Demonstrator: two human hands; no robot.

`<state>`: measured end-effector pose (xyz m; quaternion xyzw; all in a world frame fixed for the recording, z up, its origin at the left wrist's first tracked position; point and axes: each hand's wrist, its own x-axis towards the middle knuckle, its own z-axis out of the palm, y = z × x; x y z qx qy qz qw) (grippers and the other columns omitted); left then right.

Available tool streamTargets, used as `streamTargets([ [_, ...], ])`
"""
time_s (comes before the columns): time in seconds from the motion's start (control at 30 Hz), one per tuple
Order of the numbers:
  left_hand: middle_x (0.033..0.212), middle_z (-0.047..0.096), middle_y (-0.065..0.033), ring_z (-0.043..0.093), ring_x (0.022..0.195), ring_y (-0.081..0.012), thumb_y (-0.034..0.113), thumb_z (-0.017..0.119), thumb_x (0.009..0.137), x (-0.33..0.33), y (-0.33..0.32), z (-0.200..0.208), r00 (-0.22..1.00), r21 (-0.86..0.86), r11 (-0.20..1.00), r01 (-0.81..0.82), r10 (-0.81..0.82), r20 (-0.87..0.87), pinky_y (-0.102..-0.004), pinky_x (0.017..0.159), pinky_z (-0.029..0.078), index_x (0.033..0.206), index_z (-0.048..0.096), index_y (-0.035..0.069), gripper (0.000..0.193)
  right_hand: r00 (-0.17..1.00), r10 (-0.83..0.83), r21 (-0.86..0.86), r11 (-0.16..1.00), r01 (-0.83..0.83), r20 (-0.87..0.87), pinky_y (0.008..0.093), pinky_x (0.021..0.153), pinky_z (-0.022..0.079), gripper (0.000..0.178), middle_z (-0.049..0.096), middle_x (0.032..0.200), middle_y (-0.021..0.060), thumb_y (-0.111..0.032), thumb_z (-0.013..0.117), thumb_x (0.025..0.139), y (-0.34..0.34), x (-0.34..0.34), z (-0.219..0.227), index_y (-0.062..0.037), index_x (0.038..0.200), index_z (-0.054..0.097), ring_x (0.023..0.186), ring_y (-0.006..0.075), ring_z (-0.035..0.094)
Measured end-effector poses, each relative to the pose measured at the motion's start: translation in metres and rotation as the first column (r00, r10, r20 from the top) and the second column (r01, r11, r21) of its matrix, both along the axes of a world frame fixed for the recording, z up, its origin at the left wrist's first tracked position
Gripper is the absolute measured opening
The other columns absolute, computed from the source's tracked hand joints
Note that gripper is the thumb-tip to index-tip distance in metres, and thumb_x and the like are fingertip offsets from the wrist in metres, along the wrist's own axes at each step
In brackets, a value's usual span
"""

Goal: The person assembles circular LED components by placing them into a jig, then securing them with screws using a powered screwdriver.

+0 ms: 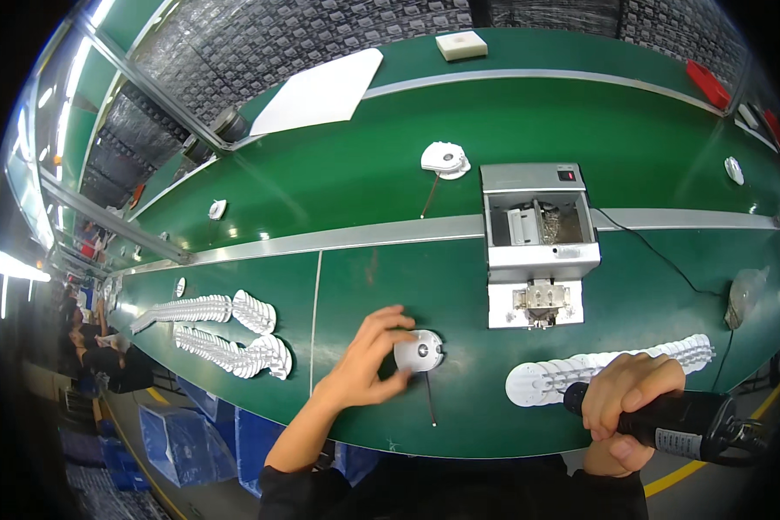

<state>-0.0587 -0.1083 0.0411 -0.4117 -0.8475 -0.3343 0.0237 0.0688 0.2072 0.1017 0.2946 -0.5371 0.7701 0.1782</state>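
My left hand [368,364] is over the green bench with thumb and fingers curved apart. They stand beside a round white plastic part [419,353] with a dark centre, and whether they touch its edge I cannot tell. A thin dark lead [431,403] trails from that part toward me. My right hand [628,399] is wrapped around a black electric screwdriver [689,420], which lies nearly level with its nose pointing left. That nose is above a long row of stacked white parts [537,381]. The tool's tip is hard to make out.
A grey screw feeder [533,186] stands right of centre, its cable running right. Two rows of white parts [225,351] lie at left. Beyond a metal rail, a conveyor [338,173] carries another white part [445,159]. A white sheet [321,91] and a pale block [461,46] lie farther back.
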Motion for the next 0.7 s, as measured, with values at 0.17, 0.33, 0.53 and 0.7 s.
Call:
streamTargets([
  [0.17,0.111,0.054,-0.0101,0.055,0.114,-0.0354,0.002,0.076,0.065,0.013,0.017,-0.017,0.949,0.01,0.953,0.303,-0.303,0.089,-0.0428,0.089,0.05,0.095,0.066,0.007,0.033,0.999,0.032,0.037,0.999,-0.032,-0.002,0.0301,0.044,0.047,0.037,0.058,0.062,0.0072,-0.001,0.073,0.072,0.0,-0.004,0.007,-0.0016,0.103,0.052,0.048,0.0195,0.057],
  [0.33,0.109,0.057,-0.009,0.058,0.112,-0.0333,0.01,0.078,0.07,0.044,0.073,-0.015,0.911,0.121,0.904,0.409,-0.413,0.005,-0.0426,0.089,0.052,0.093,0.069,0.007,0.024,1.0,0.002,0.029,1.0,-0.003,0.024,0.0295,0.045,0.047,0.036,0.058,0.062,0.0064,-0.002,0.073,0.073,-0.002,-0.005,0.006,-0.0025,0.101,0.051,0.048,0.0185,0.056],
  [0.53,0.111,0.058,-0.0082,0.059,0.112,-0.0323,0.013,0.075,0.075,0.054,0.091,-0.031,0.896,0.118,0.888,0.444,-0.442,-0.047,-0.0398,0.085,0.053,0.097,0.071,0.011,0.022,0.999,0.017,-0.004,1.0,-0.017,0.038,0.029,0.045,0.048,0.035,0.057,0.061,0.0059,-0.001,0.072,0.072,-0.003,-0.003,0.005,-0.0035,0.1,0.051,0.047,0.017,0.056],
  [0.7,0.115,0.058,-0.0077,0.058,0.113,-0.0314,0.016,0.075,0.076,0.058,0.095,-0.032,0.9,0.107,0.893,0.436,-0.43,-0.077,-0.0384,0.081,0.053,0.099,0.071,0.014,0.024,1.0,0.009,-0.002,1.0,-0.009,0.028,0.0281,0.045,0.048,0.036,0.057,0.061,0.0057,-0.001,0.072,0.071,-0.003,-0.003,0.005,-0.0036,0.1,0.051,0.045,0.0166,0.054],
])
